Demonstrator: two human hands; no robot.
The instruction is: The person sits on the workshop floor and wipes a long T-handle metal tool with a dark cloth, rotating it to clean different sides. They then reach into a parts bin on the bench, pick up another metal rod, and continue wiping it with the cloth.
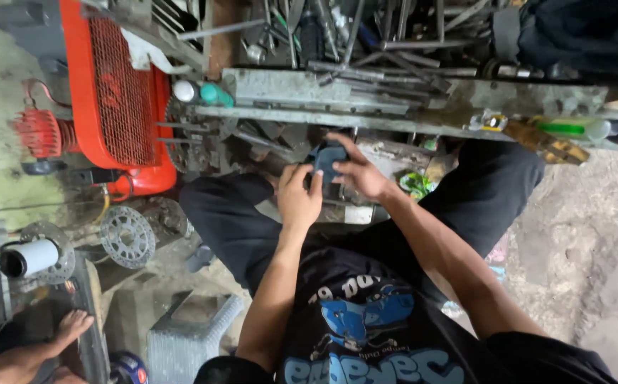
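Head view looks straight down at a person squatting in a cluttered workshop, both hands meeting over a small dark blue part (328, 162) just above centre. The left hand (299, 195) grips the part from the 7 o'clock side, fingers curled and thumb against its lower edge. The right hand (357, 171) comes in from 4 o'clock, its fingers closed over the part's top and right side, so the part is pinched between both hands. What kind of part it is cannot be told; most of it is hidden by the fingers.

Just beyond the hands, at 12 o'clock, runs a worn metal bench (394, 99) piled with rods and tools. A green-handled tool (572, 129) lies on its edge at 2 o'clock. At 10 o'clock stands an orange machine with a mesh guard (113, 92). A brake disc (127, 236) lies on the floor at 9 o'clock, with a white can (30, 257) near it. Another person's bare foot (73, 326) shows at 8 o'clock, well apart from the hands.
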